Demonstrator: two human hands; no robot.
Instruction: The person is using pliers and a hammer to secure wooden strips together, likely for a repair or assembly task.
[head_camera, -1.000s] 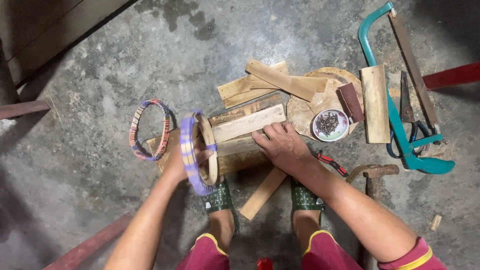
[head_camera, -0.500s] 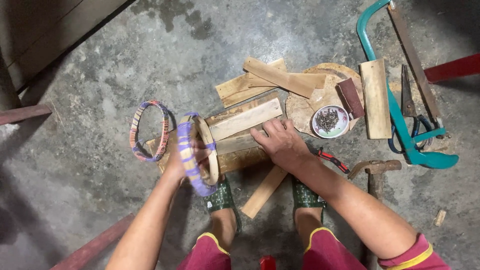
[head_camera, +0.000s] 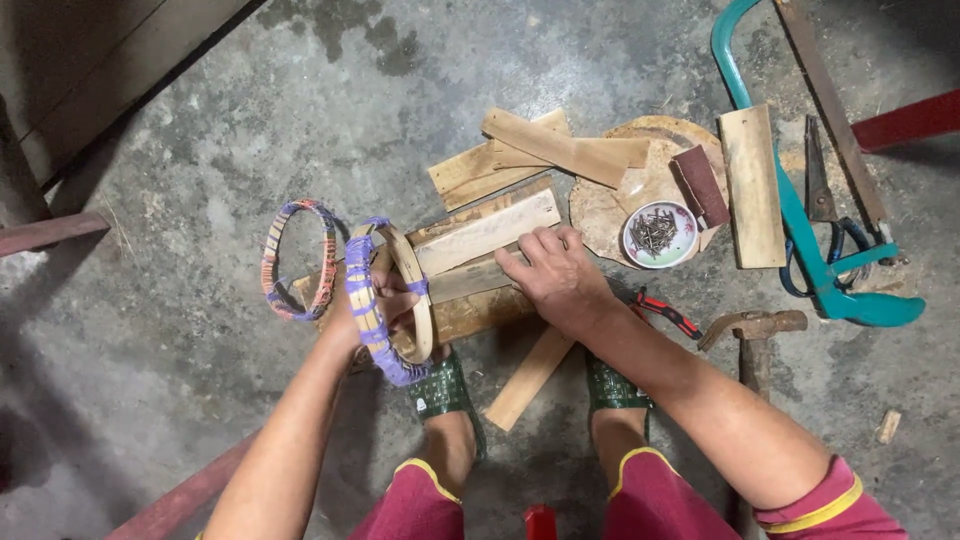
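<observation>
My left hand (head_camera: 372, 300) grips two upright wooden rings (head_camera: 398, 300), one wrapped in purple tape, held against the end of a stack of wood pieces. Flat on that stack of wooden slats (head_camera: 487, 238) rests my right hand (head_camera: 556, 275), pressing the slats down onto a short log (head_camera: 480, 312). A third ring (head_camera: 297, 258), wrapped in purple and red tape, stands on the floor just left of my left hand.
Loose wood boards (head_camera: 545, 150) lie beyond the stack. A small bowl of nails (head_camera: 659, 234) sits on a round wood slab (head_camera: 640, 180). A hammer (head_camera: 755, 325), red-handled pliers (head_camera: 662, 310), scissors (head_camera: 825, 215) and a teal hacksaw (head_camera: 800, 220) lie at right. My sandalled feet (head_camera: 445, 395) are below.
Both hands keep the same grip on the rings and the slats. The view has shifted slightly; nothing else has visibly moved.
</observation>
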